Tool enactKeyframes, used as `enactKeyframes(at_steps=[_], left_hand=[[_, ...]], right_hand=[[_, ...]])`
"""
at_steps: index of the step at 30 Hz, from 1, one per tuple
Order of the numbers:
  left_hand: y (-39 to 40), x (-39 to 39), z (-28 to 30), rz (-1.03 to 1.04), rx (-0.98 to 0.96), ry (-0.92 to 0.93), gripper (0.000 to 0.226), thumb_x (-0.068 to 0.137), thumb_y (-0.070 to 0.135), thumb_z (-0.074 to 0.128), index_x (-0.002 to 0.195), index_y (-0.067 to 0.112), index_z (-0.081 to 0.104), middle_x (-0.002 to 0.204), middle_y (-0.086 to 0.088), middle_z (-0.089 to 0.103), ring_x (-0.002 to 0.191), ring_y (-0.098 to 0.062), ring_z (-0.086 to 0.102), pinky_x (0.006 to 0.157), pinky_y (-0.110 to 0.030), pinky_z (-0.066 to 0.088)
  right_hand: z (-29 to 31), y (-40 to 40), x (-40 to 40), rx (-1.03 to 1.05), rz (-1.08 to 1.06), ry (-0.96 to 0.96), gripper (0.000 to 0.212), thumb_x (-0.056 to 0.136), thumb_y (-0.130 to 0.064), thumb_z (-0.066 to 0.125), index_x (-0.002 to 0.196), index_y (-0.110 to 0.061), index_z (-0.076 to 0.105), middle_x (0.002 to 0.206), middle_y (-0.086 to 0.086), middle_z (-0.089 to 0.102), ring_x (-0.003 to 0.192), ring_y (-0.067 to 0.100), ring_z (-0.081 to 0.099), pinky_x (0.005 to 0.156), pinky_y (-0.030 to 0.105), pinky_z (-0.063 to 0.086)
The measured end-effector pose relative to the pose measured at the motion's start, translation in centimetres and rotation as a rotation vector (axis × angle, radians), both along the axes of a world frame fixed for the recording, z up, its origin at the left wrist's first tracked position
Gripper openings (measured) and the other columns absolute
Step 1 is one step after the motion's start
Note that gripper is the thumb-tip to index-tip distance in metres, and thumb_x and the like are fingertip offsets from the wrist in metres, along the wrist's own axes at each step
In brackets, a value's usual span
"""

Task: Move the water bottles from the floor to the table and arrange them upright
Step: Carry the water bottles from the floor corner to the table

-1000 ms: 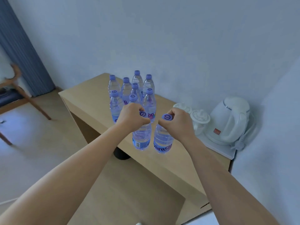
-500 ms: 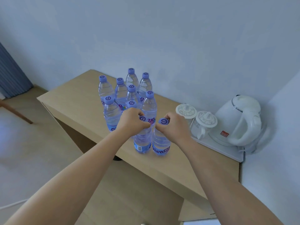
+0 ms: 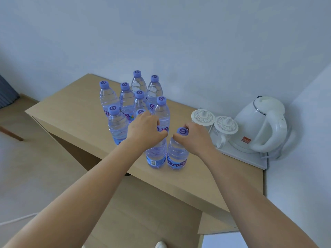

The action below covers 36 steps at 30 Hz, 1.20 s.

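Several clear water bottles with purple caps (image 3: 125,102) stand upright in a cluster on the light wooden table (image 3: 71,104). Two more bottles stand at the front of the cluster. My left hand (image 3: 145,129) grips the neck of the left front bottle (image 3: 155,156), hiding its cap. My right hand (image 3: 195,138) holds the neck of the right front bottle (image 3: 177,154), fingers curled just under its cap. Both bottles rest with their bases on the table.
A white electric kettle (image 3: 261,122) and two white lidded cups (image 3: 213,120) sit on a white tray (image 3: 250,158) at the table's right end, close to my right hand. The wall runs behind the table. A chair leg (image 3: 10,135) shows at far left.
Both front bottles came down from above the table's front edge and now stand on the table. My hands stay on their necks. The view shifted right.
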<state>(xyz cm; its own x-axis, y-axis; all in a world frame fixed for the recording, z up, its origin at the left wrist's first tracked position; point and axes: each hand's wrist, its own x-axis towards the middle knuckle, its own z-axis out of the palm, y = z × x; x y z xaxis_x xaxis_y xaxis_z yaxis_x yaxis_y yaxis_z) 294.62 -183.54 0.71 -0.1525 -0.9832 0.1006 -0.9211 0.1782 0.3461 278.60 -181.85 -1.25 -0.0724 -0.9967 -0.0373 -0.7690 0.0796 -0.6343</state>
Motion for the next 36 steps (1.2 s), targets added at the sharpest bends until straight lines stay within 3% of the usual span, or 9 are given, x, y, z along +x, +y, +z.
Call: enactKeyframes(at_steps=[3, 6, 9, 15, 19, 27, 30, 33, 36], left_hand=[[0.0, -0.7, 0.2, -0.027, -0.035, -0.018, 0.036, 0.08, 0.041, 0.059, 0.104, 0.014, 0.059, 0.106, -0.004, 0.05, 0.103, -0.022, 0.047, 0.071, -0.031, 0.037], [0.5, -1.4, 0.5, -0.048, -0.048, -0.021, 0.038, 0.081, 0.042, 0.059, 0.105, 0.014, 0.058, 0.109, -0.004, 0.052, 0.106, -0.023, 0.047, 0.073, -0.031, 0.037], [1.5, -2.1, 1.1, -0.073, -0.071, 0.061, 0.032, 0.081, 0.037, 0.059, 0.104, 0.014, 0.06, 0.11, -0.005, 0.055, 0.106, -0.022, 0.049, 0.076, -0.033, 0.042], [4.6, -4.7, 2.5, -0.155, -0.052, 0.193, 0.022, 0.079, 0.032, 0.058, 0.093, 0.016, 0.061, 0.095, 0.001, 0.059, 0.087, -0.02, 0.056, 0.068, -0.029, 0.039], [7.8, -7.4, 2.0, -0.223, 0.044, 0.193, 0.019, 0.077, 0.031, 0.058, 0.091, 0.019, 0.06, 0.082, 0.007, 0.059, 0.081, -0.017, 0.055, 0.068, -0.028, 0.041], [17.1, -11.8, -0.4, -0.447, 0.195, 0.021, 0.017, 0.076, 0.037, 0.055, 0.088, 0.024, 0.056, 0.092, 0.005, 0.063, 0.088, -0.019, 0.058, 0.072, -0.03, 0.047], [20.6, -12.8, -1.1, -0.529, 0.233, -0.015, 0.022, 0.077, 0.038, 0.055, 0.092, 0.022, 0.058, 0.095, 0.002, 0.063, 0.088, -0.02, 0.058, 0.072, -0.031, 0.047], [23.9, -14.1, -1.5, -0.585, 0.241, -0.011, 0.021, 0.077, 0.039, 0.055, 0.088, 0.022, 0.058, 0.09, 0.004, 0.063, 0.083, -0.017, 0.056, 0.062, -0.026, 0.039], [27.0, -15.8, -1.8, -0.649, 0.223, -0.017, 0.018, 0.078, 0.036, 0.055, 0.088, 0.021, 0.059, 0.088, 0.004, 0.063, 0.083, -0.018, 0.058, 0.062, -0.026, 0.038]], right_hand=[[0.0, 0.5, -0.3, 0.012, 0.005, -0.021, 0.032, 0.072, -0.043, 0.065, 0.075, -0.014, 0.051, 0.064, -0.005, 0.05, 0.063, 0.017, 0.049, 0.056, 0.029, 0.038], [0.2, 1.3, -0.9, -0.008, -0.015, -0.029, 0.035, 0.074, -0.049, 0.063, 0.085, -0.018, 0.054, 0.065, -0.008, 0.05, 0.066, 0.016, 0.051, 0.053, 0.028, 0.036], [0.4, 2.5, -1.6, -0.052, -0.047, -0.033, 0.034, 0.077, -0.047, 0.06, 0.095, -0.018, 0.056, 0.067, -0.01, 0.046, 0.07, 0.016, 0.051, 0.062, 0.029, 0.038], [0.4, 6.4, -2.9, -0.076, -0.142, -0.034, 0.013, 0.079, -0.03, 0.054, 0.08, -0.016, 0.055, 0.065, -0.008, 0.048, 0.071, 0.02, 0.052, 0.062, 0.028, 0.038], [0.0, 10.9, -4.6, -0.043, -0.211, -0.043, 0.016, 0.079, -0.025, 0.052, 0.082, -0.011, 0.057, 0.068, -0.002, 0.054, 0.074, 0.023, 0.055, 0.068, 0.034, 0.045], [-2.2, 23.1, -7.2, 0.055, -0.347, -0.061, 0.013, 0.083, -0.032, 0.052, 0.079, -0.02, 0.048, 0.076, -0.003, 0.053, 0.072, 0.019, 0.051, 0.067, 0.034, 0.045], [-2.7, 27.3, -7.4, 0.058, -0.412, -0.101, 0.02, 0.084, -0.034, 0.051, 0.074, -0.017, 0.048, 0.068, -0.006, 0.049, 0.065, 0.017, 0.046, 0.06, 0.029, 0.04], [-2.9, 31.2, -8.0, 0.053, -0.473, -0.105, 0.024, 0.084, -0.034, 0.05, 0.072, -0.014, 0.049, 0.065, -0.005, 0.048, 0.061, 0.018, 0.044, 0.056, 0.027, 0.036], [-2.8, 34.9, -9.3, 0.035, -0.543, -0.095, 0.027, 0.085, -0.036, 0.054, 0.079, -0.009, 0.055, 0.068, -0.002, 0.052, 0.062, 0.018, 0.047, 0.058, 0.028, 0.04]])
